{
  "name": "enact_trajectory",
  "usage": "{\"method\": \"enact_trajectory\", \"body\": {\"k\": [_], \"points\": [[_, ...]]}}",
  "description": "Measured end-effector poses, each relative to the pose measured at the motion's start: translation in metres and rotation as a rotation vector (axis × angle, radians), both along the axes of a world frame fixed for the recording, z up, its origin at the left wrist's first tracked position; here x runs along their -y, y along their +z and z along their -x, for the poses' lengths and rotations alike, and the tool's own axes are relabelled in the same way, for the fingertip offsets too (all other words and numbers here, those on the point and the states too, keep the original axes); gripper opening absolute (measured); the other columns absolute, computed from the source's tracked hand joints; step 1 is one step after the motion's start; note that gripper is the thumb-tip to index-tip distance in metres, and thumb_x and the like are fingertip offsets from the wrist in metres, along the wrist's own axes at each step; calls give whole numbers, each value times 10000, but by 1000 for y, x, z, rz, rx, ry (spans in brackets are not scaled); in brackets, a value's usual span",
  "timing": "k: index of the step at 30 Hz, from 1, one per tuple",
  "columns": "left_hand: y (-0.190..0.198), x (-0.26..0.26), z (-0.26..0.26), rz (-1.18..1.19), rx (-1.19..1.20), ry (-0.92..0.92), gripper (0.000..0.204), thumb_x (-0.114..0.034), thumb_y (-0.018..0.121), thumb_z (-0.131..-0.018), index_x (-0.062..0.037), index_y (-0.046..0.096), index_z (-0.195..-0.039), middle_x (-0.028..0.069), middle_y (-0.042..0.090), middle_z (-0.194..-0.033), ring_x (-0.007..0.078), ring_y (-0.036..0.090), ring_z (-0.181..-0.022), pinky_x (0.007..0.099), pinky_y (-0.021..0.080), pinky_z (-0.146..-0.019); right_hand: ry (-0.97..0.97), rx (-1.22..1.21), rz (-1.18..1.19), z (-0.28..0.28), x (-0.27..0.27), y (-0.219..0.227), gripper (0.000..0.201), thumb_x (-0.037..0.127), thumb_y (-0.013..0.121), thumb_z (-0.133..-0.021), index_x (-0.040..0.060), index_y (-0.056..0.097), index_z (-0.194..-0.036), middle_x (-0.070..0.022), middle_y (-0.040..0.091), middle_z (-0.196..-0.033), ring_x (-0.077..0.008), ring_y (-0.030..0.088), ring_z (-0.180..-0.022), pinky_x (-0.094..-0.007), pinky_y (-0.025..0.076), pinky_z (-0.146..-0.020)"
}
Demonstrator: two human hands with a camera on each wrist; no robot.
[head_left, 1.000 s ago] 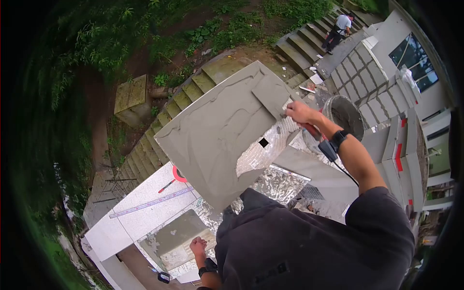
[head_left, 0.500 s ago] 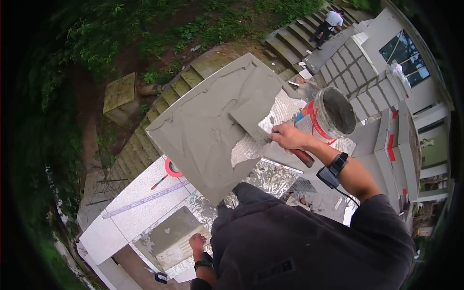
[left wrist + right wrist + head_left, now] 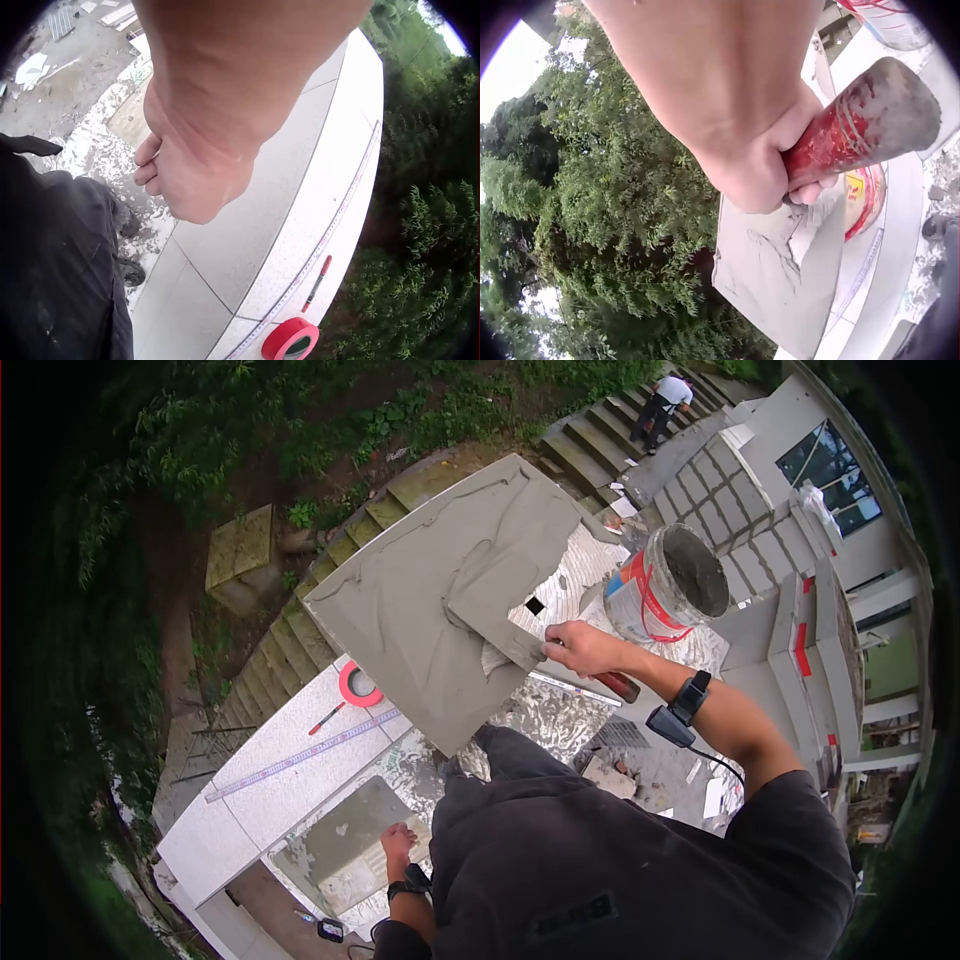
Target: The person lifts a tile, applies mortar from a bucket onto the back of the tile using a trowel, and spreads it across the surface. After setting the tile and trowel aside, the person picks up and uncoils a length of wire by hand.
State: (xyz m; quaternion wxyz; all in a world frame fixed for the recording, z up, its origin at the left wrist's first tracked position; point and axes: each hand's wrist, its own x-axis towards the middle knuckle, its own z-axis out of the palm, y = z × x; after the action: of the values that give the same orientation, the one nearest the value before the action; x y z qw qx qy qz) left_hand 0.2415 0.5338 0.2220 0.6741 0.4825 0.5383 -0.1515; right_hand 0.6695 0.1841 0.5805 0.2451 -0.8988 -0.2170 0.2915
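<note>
"What is contained in the bucket [image 3: 640, 605]?"

"Grey mortar [image 3: 696, 570] — and it is stood near the slab [image 3: 390, 610], whose face is mostly coated in grey."

"And the grip?"

"The red handle [image 3: 832, 142] of the trowel [image 3: 488, 622] is wrapped by the curled fingers of the right hand [image 3: 590, 648]; the blade is laid against the slab. The left hand [image 3: 398, 842] is held idle, apart from the slab — its fingers loosely curled."

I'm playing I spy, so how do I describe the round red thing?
Find the big slab coated in grey mortar, then the long white ledge beside it. On the ledge, close to the slab, lies a thick red ring like a tape roll. The slim red pen beside it is straight; this one is round.
</note>
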Motion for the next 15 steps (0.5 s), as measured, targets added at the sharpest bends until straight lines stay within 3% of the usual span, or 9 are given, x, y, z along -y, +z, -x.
{"method": "enact_trajectory", "body": {"k": [1, 3, 5, 9, 11, 13, 15], "points": [[-7, -1, 4, 3, -6, 0, 161, -139, 567, -960, -33, 616, -850, 54, 604, -681, 155, 609, -555, 271, 452, -481, 225, 244, -23, 5, 1, -8, 289, 244, 585, -935, -40, 638, -920, -273, 639, -722, -458, 631, -685, -486, 535, -661], [-21, -7, 20, 52, 34, -24, 144, -133, 573, -957, -24, 627, -879, 54, 608, -681, 159, 612, -548, 277, 450, -470, 242, 242, 16, 21, -2, 10, 291, 248, 588, -936, -38, 640, -919, -267, 640, -741, -459, 633, -712, -499, 520, -685], [-25, -7, 27, 24, 12, -36, 145, -140, 562, -956, -32, 616, -876, 56, 601, -672, 164, 611, -548, 278, 453, -468, 169, 336, 213, 34, -7, 26, 287, 243, 599, -930, -36, 640, -878, -272, 643, -755, -468, 637, -739, -521, 509, -694], [-23, -12, 35, -12, -16, -50, 140, -149, 558, -952, -33, 603, -889, 64, 589, -661, 174, 606, -541, 280, 449, -462, 113, 125, 50, 75, -17, 34, 271, 233, 603, -923, -26, 625, -845, -274, 646, -756, -466, 646, -749, -534, 506, -695], [-21, -10, 33, -29, -34, -34, 119, -131, 557, -946, -28, 602, -909, 69, 585, -659, 176, 593, -526, 278, 434, -447, 162, 196, 105, 100, -22, 36, 254, 230, 593, -934, -16, 609, -875, -259, 646, -731, -443, 657, -708, -525, 520, -657], [-23, -12, 34, 30, -27, 17, 103, -108, 557, -935, -41, 594, -866, 67, 577, -653, 173, 580, -513, 277, 417, -434, 287, 430, 364, 118, -23, 34, 225, 221, 569, -953, -2, 575, -925, -241, 645, -712, -407, 669, -673, -507, 532, -608], [-21, -10, 30, 37, -22, 14, 106, -95, 553, -928, -55, 583, -836, 62, 571, -648, 171, 575, -508, 276, 411, -429, 339, 504, 417, 116, -1, 7, 202, 213, 546, -965, 12, 542, -972, -223, 644, -701, -383, 672, -642, -496, 538, -574]]}}
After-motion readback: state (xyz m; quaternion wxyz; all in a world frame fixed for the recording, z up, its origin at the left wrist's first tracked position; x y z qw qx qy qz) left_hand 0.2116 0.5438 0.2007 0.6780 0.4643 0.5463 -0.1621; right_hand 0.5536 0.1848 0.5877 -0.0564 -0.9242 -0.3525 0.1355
